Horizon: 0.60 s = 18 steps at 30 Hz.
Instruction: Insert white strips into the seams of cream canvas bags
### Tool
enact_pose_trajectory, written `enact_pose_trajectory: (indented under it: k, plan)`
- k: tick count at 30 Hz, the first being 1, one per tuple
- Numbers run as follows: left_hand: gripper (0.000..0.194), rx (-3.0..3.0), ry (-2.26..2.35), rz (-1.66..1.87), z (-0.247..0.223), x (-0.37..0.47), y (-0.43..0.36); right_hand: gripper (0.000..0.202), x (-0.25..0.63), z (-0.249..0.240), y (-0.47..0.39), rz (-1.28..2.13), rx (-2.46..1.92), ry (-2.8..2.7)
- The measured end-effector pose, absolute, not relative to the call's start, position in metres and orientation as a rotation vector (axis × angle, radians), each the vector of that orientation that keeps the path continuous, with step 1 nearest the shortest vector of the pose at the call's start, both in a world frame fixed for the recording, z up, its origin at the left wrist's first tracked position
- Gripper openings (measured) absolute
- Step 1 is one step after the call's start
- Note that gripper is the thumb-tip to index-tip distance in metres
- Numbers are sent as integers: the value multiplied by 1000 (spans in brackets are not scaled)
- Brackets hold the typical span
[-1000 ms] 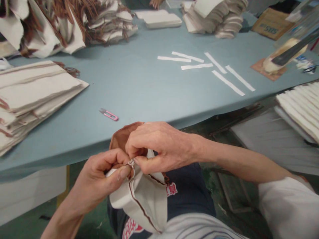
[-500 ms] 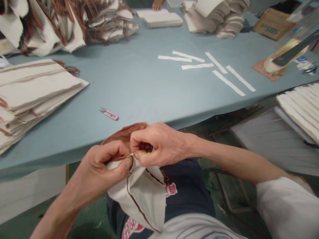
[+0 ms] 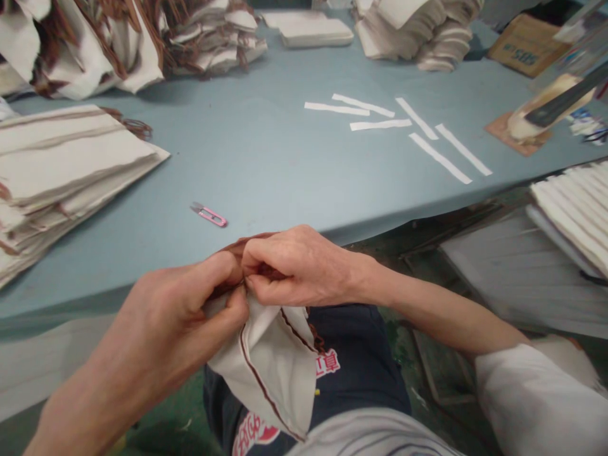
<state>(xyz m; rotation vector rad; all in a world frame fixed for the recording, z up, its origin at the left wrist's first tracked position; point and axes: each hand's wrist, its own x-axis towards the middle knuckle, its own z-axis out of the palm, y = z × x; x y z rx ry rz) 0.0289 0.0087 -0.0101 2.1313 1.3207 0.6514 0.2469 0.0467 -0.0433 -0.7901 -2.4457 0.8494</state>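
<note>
A cream cloth bag (image 3: pixel 280 367) with dark brown seam edges hangs from my two hands over my lap. Its brown fabric part (image 3: pixel 247 242) shows behind my fingers, against the table edge. My left hand (image 3: pixel 190 310) pinches the bag's upper edge between thumb and forefinger. Right beside it, my right hand (image 3: pixel 304 269) is closed in a pinch on the same edge, fingertips meeting those of the left. The exact spot between the fingertips is hidden. Pink thread snips (image 3: pixel 209 215) lie on the table just beyond my hands.
On the blue-covered table (image 3: pixel 247 139) lie several white strips (image 3: pixel 380 125). A stack of cream cloth pieces (image 3: pixel 71 152) is at left, with heaped bags (image 3: pixel 104 44) behind. More stacks (image 3: pixel 418 31), a cardboard box (image 3: pixel 527 44) and a clamp-like stand (image 3: pixel 532 123) are farther off.
My hands have come closer together and slightly up, fingertips now meeting on the bag's edge. Another person's hand at the far side of the table has left the view.
</note>
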Motion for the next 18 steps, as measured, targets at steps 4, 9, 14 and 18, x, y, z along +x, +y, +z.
enact_pose_trajectory:
  k: [4, 9, 14, 18]
  plan:
    - [20, 2452, 1182, 759, -12, 29, 9, 14, 246, -42, 49, 897, -753, -2342]
    - [14, 2579, 1260, 855, -13, 18, 13, 11, 246, -30, 54, 867, -750, -2265]
    - [14, 2733, 1203, 822, -14, 11, 12, 8, 243, -26, 54, 1079, -772, -2252]
    - [20, 2802, 1150, 840, -13, 12, 11, 9, 241, -30, 48, 1245, -813, -2084]
